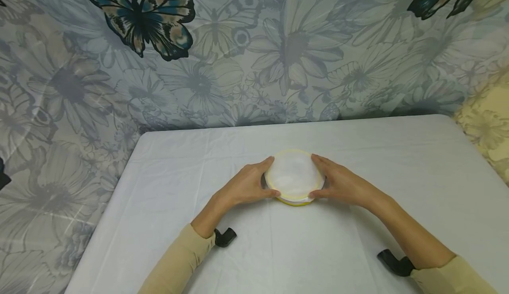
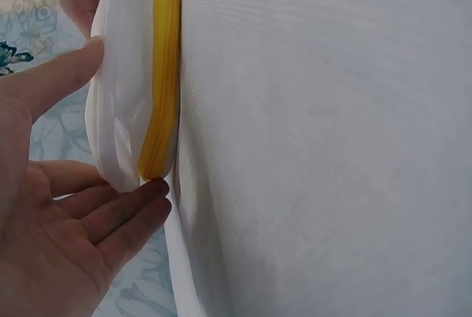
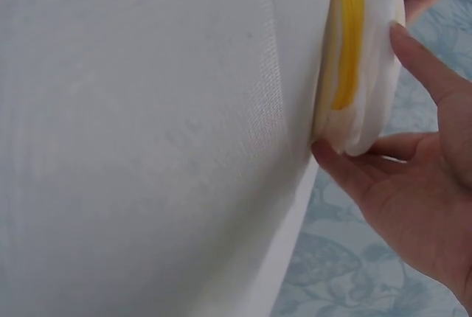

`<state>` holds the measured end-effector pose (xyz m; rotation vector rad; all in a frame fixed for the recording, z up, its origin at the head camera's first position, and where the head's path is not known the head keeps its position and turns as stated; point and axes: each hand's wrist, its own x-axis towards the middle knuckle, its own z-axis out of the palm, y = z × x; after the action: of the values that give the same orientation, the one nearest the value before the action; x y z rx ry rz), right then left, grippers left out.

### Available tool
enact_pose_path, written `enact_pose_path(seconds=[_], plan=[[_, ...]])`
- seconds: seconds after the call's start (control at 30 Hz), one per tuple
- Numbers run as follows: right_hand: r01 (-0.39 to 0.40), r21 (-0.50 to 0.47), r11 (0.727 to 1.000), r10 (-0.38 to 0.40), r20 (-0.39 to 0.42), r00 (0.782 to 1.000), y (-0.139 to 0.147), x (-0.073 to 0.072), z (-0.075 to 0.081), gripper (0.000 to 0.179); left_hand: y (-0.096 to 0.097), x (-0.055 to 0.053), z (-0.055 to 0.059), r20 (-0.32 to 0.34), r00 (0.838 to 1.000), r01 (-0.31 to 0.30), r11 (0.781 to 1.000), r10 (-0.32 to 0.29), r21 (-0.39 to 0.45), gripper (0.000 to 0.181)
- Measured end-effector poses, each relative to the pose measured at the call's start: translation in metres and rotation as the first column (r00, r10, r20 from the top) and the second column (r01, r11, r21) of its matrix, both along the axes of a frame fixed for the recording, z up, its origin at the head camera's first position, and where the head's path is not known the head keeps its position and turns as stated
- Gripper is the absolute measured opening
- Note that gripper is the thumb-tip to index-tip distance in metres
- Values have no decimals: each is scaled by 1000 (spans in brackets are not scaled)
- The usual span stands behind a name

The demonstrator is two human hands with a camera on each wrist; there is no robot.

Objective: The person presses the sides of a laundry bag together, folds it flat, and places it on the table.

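Observation:
A round white pouch with thin yellow trim on its top lies on the white-covered table between both hands. Along its side, a yellow zipper-like band shows in the left wrist view. My left hand holds the pouch's left side, thumb at the near top edge and fingers round the rim. From the right, my right hand grips the opposite side in the same way. The right wrist view has the yellow band ending partway along the side, with fingertips low at the base.
A white cloth with faint creases covers the table. Behind it hangs a curtain-like backdrop printed with flowers and butterflies. Black curved pieces stick out at both wrists by the beige sleeves.

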<state>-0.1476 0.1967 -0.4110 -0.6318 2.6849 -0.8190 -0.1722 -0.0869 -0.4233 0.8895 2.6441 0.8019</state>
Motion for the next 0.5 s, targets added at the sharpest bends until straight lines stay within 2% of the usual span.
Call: enact_pose_path(seconds=[0.13, 0.27, 0.4, 0.5], plan=[[-2, 18, 1000, 2, 2, 1000, -1, -1, -1, 110, 1, 1, 1, 2, 1000, 7, 1000, -6, -15, 102], [4, 25, 1000, -4, 2, 1000, -3, 0, -2, 112, 3, 4, 2, -34, 999, 14, 998, -16, -53, 102], [-16, 42, 999, 18, -34, 999, -6, 1, -2, 109, 6, 7, 3, -84, 996, 30, 996, -37, -87, 97], [-63, 65, 996, 69, -96, 993, -9, 2, -1, 102, 10, 9, 5, -111, 992, 49, 992, -62, -116, 96]])
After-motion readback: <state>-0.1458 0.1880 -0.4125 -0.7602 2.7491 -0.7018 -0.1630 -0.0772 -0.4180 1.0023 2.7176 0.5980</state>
